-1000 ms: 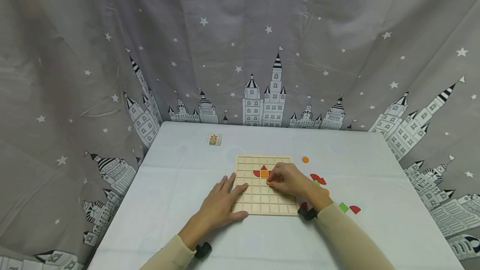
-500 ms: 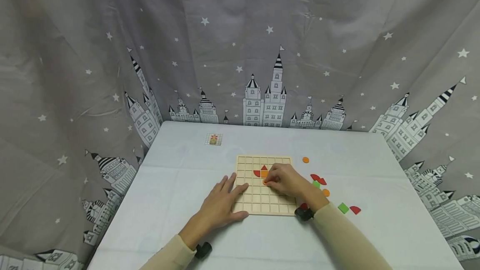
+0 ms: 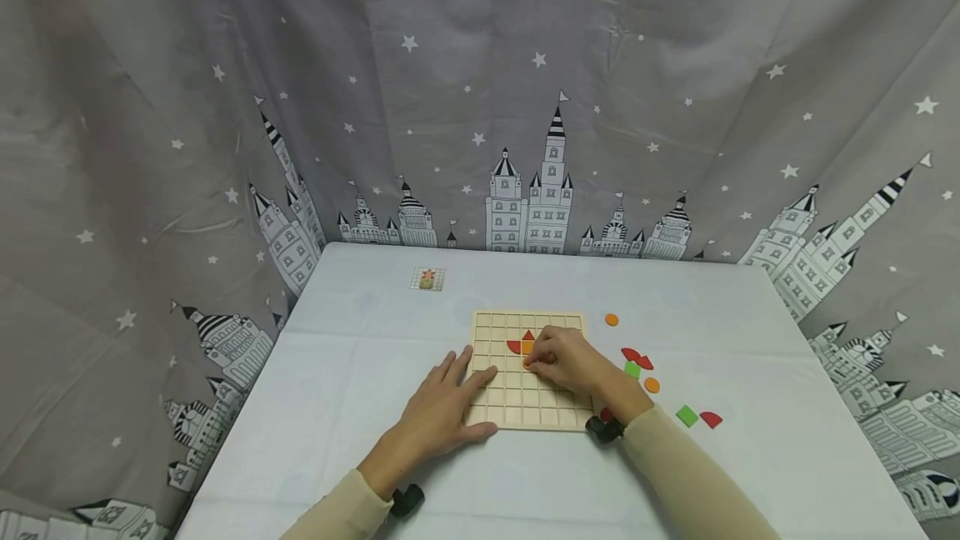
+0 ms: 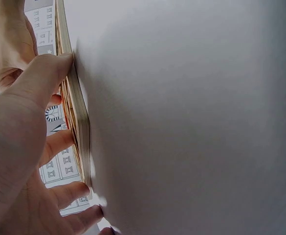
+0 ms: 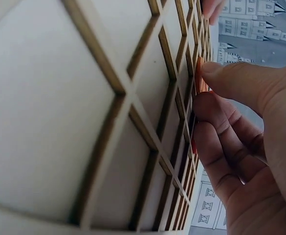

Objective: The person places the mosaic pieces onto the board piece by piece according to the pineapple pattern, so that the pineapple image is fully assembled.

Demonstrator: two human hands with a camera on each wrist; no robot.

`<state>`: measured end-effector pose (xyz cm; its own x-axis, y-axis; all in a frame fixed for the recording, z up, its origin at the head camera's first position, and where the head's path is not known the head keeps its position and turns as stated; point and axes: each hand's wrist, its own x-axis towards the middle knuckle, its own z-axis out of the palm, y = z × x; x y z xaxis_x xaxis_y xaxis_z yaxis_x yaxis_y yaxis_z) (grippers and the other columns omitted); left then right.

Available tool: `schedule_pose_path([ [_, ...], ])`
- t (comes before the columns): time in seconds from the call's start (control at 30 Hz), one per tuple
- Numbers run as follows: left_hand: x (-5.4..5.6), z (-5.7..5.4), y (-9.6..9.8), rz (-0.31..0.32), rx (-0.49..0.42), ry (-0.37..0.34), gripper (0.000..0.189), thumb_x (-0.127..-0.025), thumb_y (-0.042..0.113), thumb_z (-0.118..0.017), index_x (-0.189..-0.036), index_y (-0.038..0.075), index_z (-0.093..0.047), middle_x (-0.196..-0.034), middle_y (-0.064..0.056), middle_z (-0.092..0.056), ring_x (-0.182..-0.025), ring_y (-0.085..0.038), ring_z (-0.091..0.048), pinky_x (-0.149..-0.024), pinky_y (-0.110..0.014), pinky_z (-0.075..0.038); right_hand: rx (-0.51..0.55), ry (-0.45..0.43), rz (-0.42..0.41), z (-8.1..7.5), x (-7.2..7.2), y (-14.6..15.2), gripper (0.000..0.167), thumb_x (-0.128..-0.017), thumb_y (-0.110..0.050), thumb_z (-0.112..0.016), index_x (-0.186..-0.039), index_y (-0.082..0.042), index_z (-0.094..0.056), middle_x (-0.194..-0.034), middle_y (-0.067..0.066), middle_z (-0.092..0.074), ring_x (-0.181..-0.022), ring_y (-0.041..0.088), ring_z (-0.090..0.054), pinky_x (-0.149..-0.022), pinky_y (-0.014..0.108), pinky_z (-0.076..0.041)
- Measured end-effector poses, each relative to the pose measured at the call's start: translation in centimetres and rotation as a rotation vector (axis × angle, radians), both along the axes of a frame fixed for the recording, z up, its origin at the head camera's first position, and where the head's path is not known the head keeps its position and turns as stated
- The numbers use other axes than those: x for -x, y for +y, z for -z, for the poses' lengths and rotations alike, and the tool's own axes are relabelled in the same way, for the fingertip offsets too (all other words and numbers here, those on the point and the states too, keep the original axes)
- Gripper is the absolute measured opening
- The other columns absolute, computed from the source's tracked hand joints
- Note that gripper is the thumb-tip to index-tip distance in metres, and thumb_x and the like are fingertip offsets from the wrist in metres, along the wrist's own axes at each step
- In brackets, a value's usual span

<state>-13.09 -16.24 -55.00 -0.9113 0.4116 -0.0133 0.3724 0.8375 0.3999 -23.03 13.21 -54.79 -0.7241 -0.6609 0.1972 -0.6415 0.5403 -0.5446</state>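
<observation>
Head view: the right hand [image 3: 573,359] pinches an orange piece [image 3: 527,364] at the grid board [image 3: 528,416], at six o'clock from an orange square [image 3: 527,347], with a red triangle [image 3: 528,336] at twelve. The left hand [image 3: 442,407], fingers spread, touches the board's eight-o'clock side. A card [image 3: 427,278] lies toward ten, an orange disc [image 3: 612,320] toward two.

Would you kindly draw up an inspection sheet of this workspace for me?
Surface: white table, faintly creased.
Job's things: board bearing a red triangle, red quarter and orange square; right of it, loose orange discs, green squares and red pieces; card off its far-left corner.
Clutter: nothing seen.
Grips: left grip touches the board's left side, fingers spread; right grip pinches an orange piece at the board.
Cables: nothing seen.
Surroundings: grey curtain with printed castles and stars.
</observation>
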Motion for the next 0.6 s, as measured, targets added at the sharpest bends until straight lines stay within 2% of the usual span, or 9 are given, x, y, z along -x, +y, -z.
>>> schedule_pose_path([
  [0.13,0.0,0.0,0.0,0.0,-0.004,0.002,0.088,-0.098,0.061,-0.089,-0.172,0.024,-0.059,-0.188,-0.028,-0.036,-0.172,-0.059,-0.038,-0.139,-0.072,-0.039,-0.016,0.009,0.009,-0.1,0.0,0.4,0.007,-0.104,-0.013,-0.09,-0.11,-0.013,-0.093,-0.109,-0.001,-0.079,-0.096,0.007,-0.069,-0.084,0.024,-0.064],
  [0.33,-0.1,-0.1,0.0,-0.004,-0.008,0.001,0.088,-0.097,0.06,-0.091,-0.172,0.024,-0.06,-0.188,-0.028,-0.036,-0.172,-0.058,-0.039,-0.138,-0.072,-0.039,-0.029,-0.004,0.073,-0.5,-0.2,1.8,0.01,-0.104,-0.014,-0.09,-0.113,-0.013,-0.093,-0.11,-0.002,-0.08,-0.097,0.01,-0.072,-0.086,0.026,-0.064],
  [0.6,-0.1,-0.3,0.1,-0.009,-0.02,-0.011,0.088,-0.096,0.058,-0.092,-0.171,0.024,-0.06,-0.188,-0.028,-0.036,-0.173,-0.058,-0.038,-0.139,-0.073,-0.039,-0.013,0.014,0.152,-1.1,-0.4,4.7,0.011,-0.102,-0.008,-0.089,-0.113,-0.006,-0.092,-0.108,0.003,-0.082,-0.089,0.01,-0.069,-0.078,0.025,-0.06],
])
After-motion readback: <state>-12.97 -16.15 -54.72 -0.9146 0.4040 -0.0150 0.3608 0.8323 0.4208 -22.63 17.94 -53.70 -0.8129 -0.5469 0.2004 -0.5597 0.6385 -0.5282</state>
